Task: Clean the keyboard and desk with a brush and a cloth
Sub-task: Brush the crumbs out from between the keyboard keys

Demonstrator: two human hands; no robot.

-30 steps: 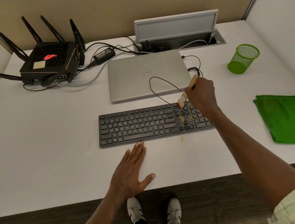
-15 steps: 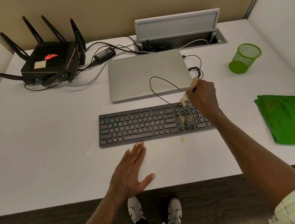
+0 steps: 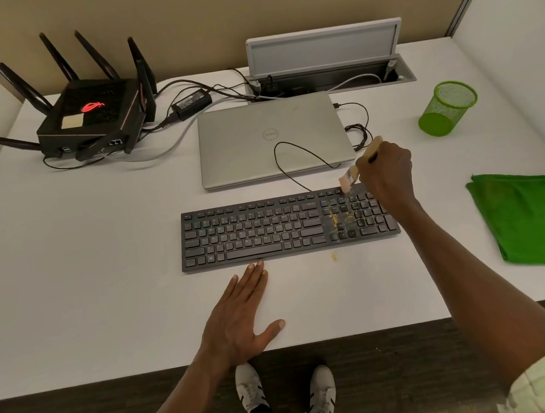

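A black keyboard (image 3: 253, 231) lies across the middle of the white desk (image 3: 82, 264), with yellow crumbs (image 3: 338, 219) scattered on its right-hand keys. My right hand (image 3: 385, 172) grips a small wooden-handled brush (image 3: 348, 178) whose bristles touch the keyboard's top right rows. My left hand (image 3: 240, 316) rests flat on the desk, fingers straight, their tips at the keyboard's front edge. A folded green cloth (image 3: 537, 218) lies at the desk's right side. A few crumbs (image 3: 334, 256) sit on the desk in front of the keyboard.
A closed silver laptop (image 3: 269, 138) sits behind the keyboard with a thin black cable looping over it. A black router (image 3: 92, 117) with antennas stands back left, cables beside it. A green mesh cup (image 3: 446, 107) lies tipped back right. An open cable hatch (image 3: 325, 59) is at the rear.
My right hand has drawn the brush a little back and to the right, from the crumbed keys to the keyboard's top right rows. My left hand has stayed put.
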